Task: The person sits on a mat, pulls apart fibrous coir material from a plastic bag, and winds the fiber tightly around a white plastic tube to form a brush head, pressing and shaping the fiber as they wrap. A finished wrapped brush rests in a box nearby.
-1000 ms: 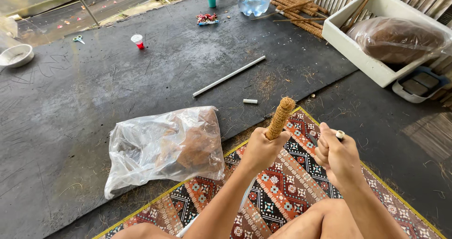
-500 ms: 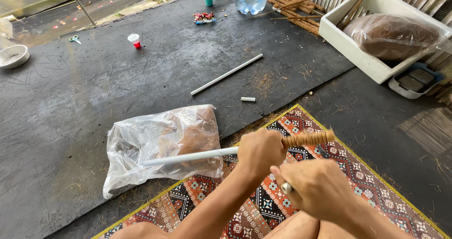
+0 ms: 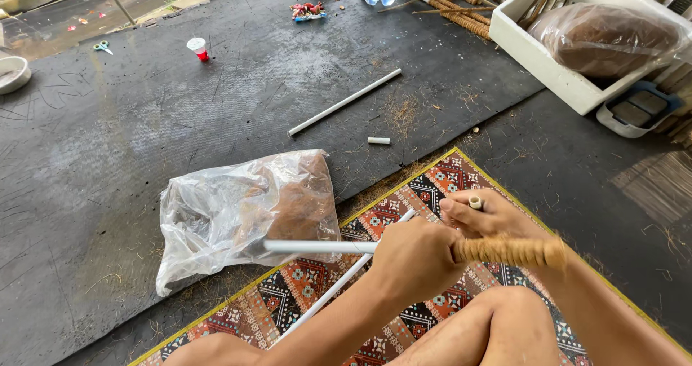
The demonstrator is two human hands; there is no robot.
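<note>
- The left hand (image 3: pixel 417 256) is clenched around a thin white plastic pipe (image 3: pixel 317 247), held level above the patterned woven mat (image 3: pixel 404 193).
- The right hand (image 3: pixel 484 216) pinches a small pale spool (image 3: pixel 475 202) between thumb and forefinger, just behind the pipe.
- A wrap of brown coconut-fibre cord (image 3: pixel 512 251) covers only the pipe's right end; the long stretch left of the fist is bare, so most winding looks undone.
- A second white pipe (image 3: pixel 339 283) lies on the mat beneath it.
- A clear plastic bag of brown fibre (image 3: pixel 245 211) sits just left of the mat; a third pipe (image 3: pixel 344 102) lies beyond it.
</note>
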